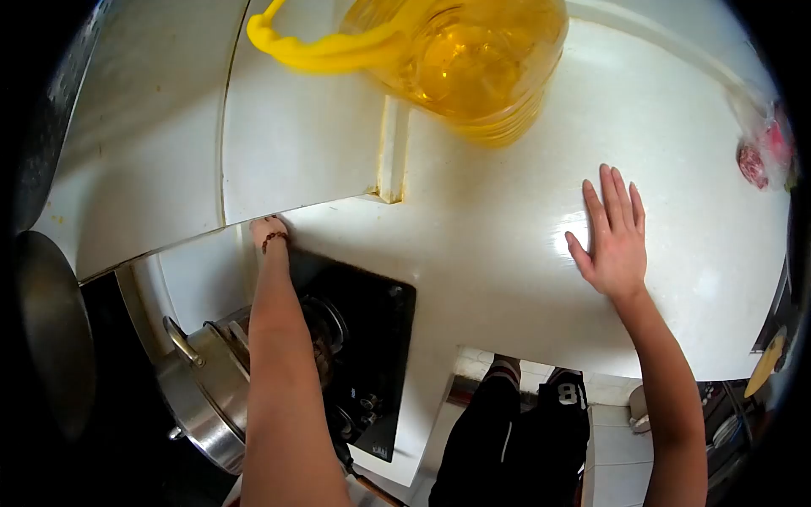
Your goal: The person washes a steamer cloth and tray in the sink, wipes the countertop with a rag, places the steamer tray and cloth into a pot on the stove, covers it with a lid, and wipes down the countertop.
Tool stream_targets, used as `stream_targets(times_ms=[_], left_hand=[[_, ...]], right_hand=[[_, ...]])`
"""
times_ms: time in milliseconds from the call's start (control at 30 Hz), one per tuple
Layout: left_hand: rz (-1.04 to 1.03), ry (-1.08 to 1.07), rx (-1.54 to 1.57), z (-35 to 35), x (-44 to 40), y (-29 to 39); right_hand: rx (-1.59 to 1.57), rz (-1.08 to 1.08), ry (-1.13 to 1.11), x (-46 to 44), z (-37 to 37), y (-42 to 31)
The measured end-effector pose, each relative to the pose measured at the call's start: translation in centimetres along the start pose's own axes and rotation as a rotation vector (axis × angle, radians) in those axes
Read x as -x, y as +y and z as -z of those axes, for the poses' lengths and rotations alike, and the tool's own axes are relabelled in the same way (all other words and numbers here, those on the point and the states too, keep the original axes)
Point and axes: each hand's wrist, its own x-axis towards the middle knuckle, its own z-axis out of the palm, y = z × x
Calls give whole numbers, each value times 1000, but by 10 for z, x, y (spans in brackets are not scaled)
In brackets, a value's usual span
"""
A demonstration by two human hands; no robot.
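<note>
My right hand [617, 241] lies flat on the white countertop [498, 253], fingers stretched out and thumb apart, holding nothing. My left hand [269, 228] reaches past the black gas stove [380, 329] to the lower edge of a white cabinet [296, 135]. Its fingertips are hidden at that edge, so whether it grips anything does not show. A dark red beaded bracelet [274, 240] circles the left wrist. At the top of the view, a large clear jug of yellow oil [481, 68] with a yellow handle [325, 51] appears close to the camera.
A lidded steel pot [198, 389] stands left of my left forearm. Dark round pan-like shapes [55, 338] fill the far left. Something reddish in clear plastic [756, 160] lies at the counter's far right. A yellow-handled item [764, 363] sits beyond the right edge.
</note>
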Motion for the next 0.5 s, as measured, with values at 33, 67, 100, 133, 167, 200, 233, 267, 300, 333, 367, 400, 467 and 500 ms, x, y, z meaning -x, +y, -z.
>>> stream_targets(times_ms=[33, 67, 100, 133, 167, 200, 233, 267, 300, 333, 367, 400, 467, 500], left_hand=[[-117, 36, -80, 0, 2, -2], [-115, 46, -87, 7, 5, -1], [-148, 53, -103, 11, 12, -2], [-182, 57, -118, 17, 24, 3], [-222, 60, -131, 23, 39, 14], [-101, 0, -57, 43, 62, 37], [-100, 3, -54, 29, 59, 30], [-101, 20, 116, 0, 50, 16], [-105, 40, 286, -13, 45, 11], [-167, 54, 122, 22, 81, 39], [-183, 82, 337, 0, 76, 32], [-208, 108, 550, -19, 72, 27], [-478, 318, 145, -19, 96, 28], [-499, 249, -63, -14, 111, 33]], right_hand=[[0, 2, 11, 1, 0, -1], [-11, 3, 15, 1, -2, -1], [-13, 3, 17, 1, -2, -1], [-12, 1, 18, 2, 0, -1], [-15, 1, 23, 1, 0, -2], [-10, 7, 22, 1, 1, -2], [-2, 13, 23, 2, 1, -1], [-1, 14, 29, 3, 2, 0], [-10, 14, 24, 3, 3, 0], [-19, 14, 23, 3, 4, -1], [-20, 15, 40, 2, 4, 0], [-22, 15, 34, 3, 4, 1], [-27, 17, 31, 5, 5, 1], [-29, 19, 41, 6, 7, 1]])
